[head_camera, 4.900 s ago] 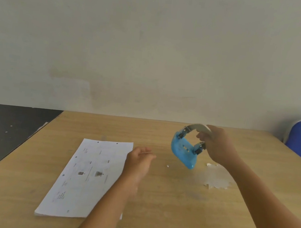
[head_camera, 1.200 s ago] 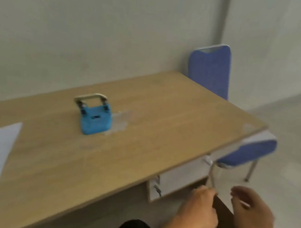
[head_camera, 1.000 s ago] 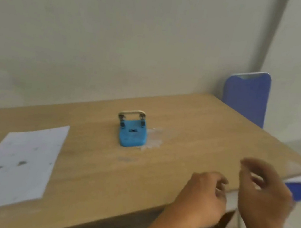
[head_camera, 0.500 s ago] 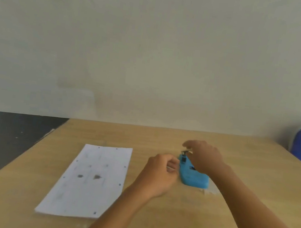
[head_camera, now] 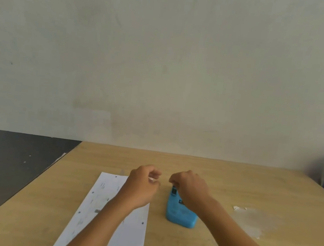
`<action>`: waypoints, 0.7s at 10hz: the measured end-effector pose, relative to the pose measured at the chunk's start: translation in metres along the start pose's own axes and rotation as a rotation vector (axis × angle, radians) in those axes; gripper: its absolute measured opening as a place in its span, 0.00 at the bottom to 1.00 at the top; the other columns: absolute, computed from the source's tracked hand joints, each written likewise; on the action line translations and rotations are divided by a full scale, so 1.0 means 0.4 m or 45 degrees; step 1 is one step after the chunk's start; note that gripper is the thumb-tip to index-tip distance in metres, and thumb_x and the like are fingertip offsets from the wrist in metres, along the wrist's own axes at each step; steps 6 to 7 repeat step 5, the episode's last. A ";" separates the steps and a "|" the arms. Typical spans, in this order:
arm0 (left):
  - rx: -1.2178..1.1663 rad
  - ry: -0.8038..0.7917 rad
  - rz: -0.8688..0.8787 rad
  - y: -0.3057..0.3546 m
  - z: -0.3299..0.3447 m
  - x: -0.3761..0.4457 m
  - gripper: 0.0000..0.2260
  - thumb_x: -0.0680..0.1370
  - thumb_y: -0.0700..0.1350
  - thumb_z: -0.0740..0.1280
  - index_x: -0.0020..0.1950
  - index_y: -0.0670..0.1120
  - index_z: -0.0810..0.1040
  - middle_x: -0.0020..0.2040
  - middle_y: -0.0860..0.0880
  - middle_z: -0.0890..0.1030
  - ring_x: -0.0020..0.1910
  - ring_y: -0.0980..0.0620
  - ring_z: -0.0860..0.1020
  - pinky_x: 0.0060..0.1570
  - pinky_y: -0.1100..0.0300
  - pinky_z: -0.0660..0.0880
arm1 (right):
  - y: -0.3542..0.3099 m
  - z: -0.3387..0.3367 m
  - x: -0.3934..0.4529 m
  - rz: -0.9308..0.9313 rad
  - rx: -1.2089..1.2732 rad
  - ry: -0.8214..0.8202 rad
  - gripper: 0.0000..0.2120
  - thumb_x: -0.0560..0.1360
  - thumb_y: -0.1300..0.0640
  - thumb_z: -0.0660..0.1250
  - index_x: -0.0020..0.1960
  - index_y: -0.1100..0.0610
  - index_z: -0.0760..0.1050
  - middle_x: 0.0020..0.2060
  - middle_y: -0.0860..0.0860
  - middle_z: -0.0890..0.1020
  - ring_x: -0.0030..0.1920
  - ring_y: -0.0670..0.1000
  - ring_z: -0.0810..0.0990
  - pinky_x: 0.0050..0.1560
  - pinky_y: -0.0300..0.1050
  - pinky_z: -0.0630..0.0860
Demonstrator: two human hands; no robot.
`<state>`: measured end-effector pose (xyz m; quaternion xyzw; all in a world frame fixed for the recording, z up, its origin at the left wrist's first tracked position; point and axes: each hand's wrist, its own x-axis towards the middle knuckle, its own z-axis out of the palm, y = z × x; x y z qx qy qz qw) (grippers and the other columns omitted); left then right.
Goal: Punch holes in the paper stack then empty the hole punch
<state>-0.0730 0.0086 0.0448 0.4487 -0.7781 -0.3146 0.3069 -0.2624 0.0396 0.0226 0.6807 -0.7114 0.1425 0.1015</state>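
Blue hole punch [head_camera: 180, 212] sits on wooden table [head_camera: 231, 182], just right of paper stack [head_camera: 105, 214]. Right hand [head_camera: 190, 187] rests curled over its far end; exact grip unclear. Left hand [head_camera: 141, 185] loosely curled above paper; contents cannot be told.

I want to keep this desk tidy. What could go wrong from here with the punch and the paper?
The blue hole punch lies beside the paper stack, so leftover chads could spill onto the table. The left hand and forearm hover over the sheets and may skew them.
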 end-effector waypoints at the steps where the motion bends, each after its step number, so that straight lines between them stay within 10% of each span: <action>1: 0.015 0.008 -0.023 -0.022 -0.010 -0.007 0.13 0.81 0.45 0.70 0.65 0.54 0.80 0.60 0.57 0.82 0.56 0.58 0.80 0.53 0.63 0.75 | -0.027 0.009 -0.012 -0.106 0.068 0.040 0.10 0.83 0.58 0.66 0.59 0.51 0.84 0.51 0.50 0.88 0.48 0.54 0.85 0.47 0.50 0.82; 2: 0.044 0.024 -0.028 -0.036 -0.012 -0.007 0.13 0.81 0.45 0.70 0.66 0.54 0.80 0.60 0.58 0.81 0.56 0.58 0.80 0.43 0.72 0.73 | -0.032 0.007 -0.018 -0.147 0.098 0.055 0.10 0.84 0.57 0.65 0.60 0.51 0.84 0.52 0.48 0.88 0.49 0.52 0.85 0.47 0.47 0.81; 7: 0.054 0.021 -0.029 -0.020 -0.003 -0.002 0.15 0.81 0.45 0.70 0.67 0.54 0.79 0.64 0.56 0.81 0.55 0.57 0.78 0.53 0.63 0.73 | -0.039 -0.054 -0.037 -0.121 0.247 -0.052 0.22 0.81 0.41 0.66 0.73 0.47 0.75 0.67 0.47 0.82 0.65 0.52 0.80 0.63 0.51 0.78</action>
